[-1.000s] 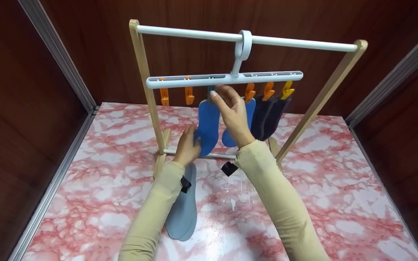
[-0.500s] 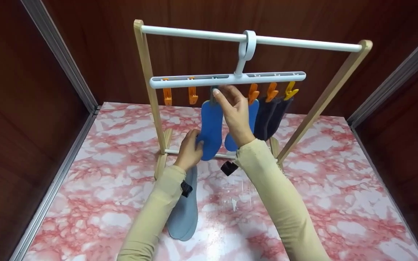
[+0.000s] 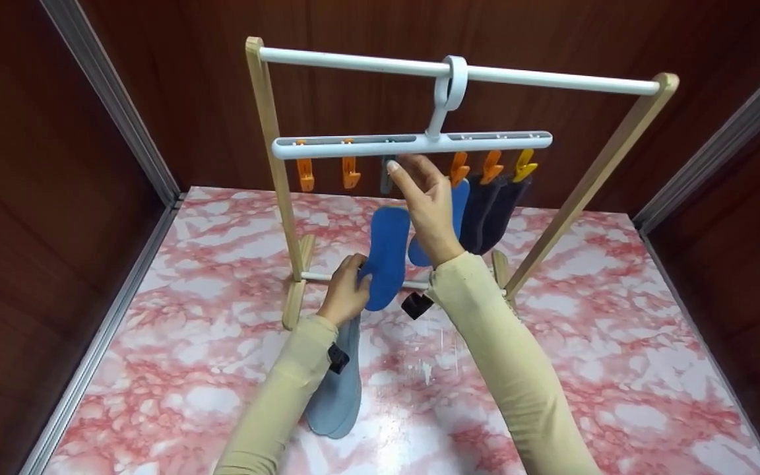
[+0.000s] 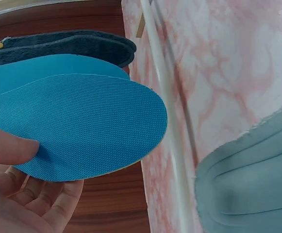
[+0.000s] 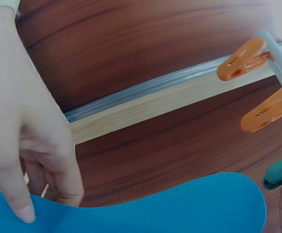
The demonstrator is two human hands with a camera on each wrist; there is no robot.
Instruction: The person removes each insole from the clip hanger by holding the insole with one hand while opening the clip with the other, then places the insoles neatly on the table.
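Note:
My left hand (image 3: 347,290) pinches a blue shoe insole (image 3: 388,247) by its side edge, thumb on its face and fingers behind. The insole's top end is apart from and below a grey-green clip (image 3: 386,179) on the white hanger (image 3: 347,148). My right hand (image 3: 429,208) is raised to that clip, its thumb and fingers pinching it. In the right wrist view, the clip (image 5: 280,171) appears teal, just beyond the insole's end. A second blue insole (image 4: 73,62) hangs from an orange clip, partly hidden by my right hand in the head view.
Two dark insoles (image 3: 495,211) hang at the right, under orange and yellow clips. Two orange clips (image 3: 350,175) hang at the left. Grey insoles (image 3: 337,402) lie stacked on the pink marbled surface (image 3: 195,343). A wooden rack (image 3: 268,125) with a white rail (image 3: 551,78) supports the hanger.
The blue insole has come away from the grey-green clip and moved down with my left hand. My right hand stays at the clip.

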